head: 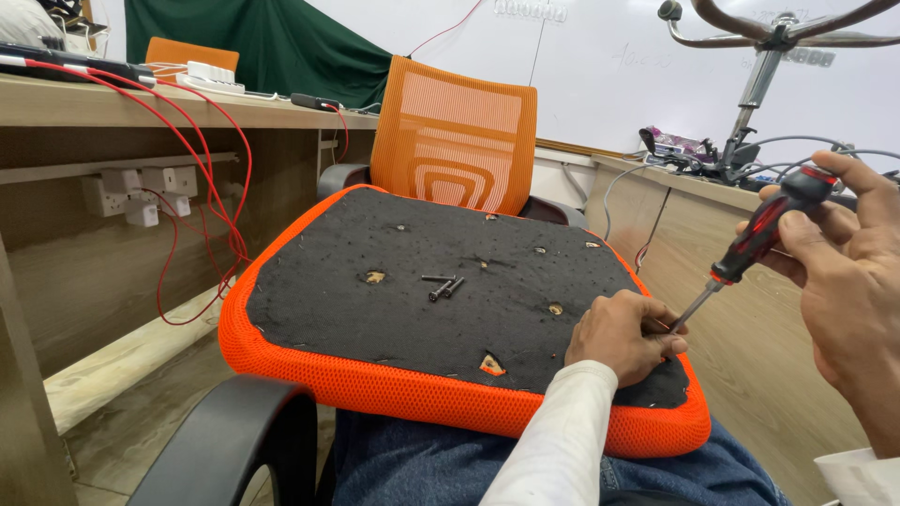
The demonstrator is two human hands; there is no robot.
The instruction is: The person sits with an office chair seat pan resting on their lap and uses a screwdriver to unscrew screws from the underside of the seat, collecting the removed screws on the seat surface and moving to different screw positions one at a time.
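Your left hand [623, 335] pinches something hidden at the seat cushion's [394, 309] near-right edge. Your right hand [844, 253], past that edge, grips the screwdriver [755, 242]; its tip is hidden.

From my remote seat I am looking at a white wall [600, 66] running across the back, with a dark green curtain [272, 42] hanging at its left end and even light falling over everything. A wooden counter [122, 105] is stretching along the left, carrying white power strips [141, 192] under its top and red cables [202, 169] looping down toward the pale wooden floor [141, 412]. An orange mesh office chair [455, 141] is standing in the middle distance, and another wooden counter [694, 183] is running along the right, bearing an upturned chrome chair base [764, 56] among grey cables [797, 145].
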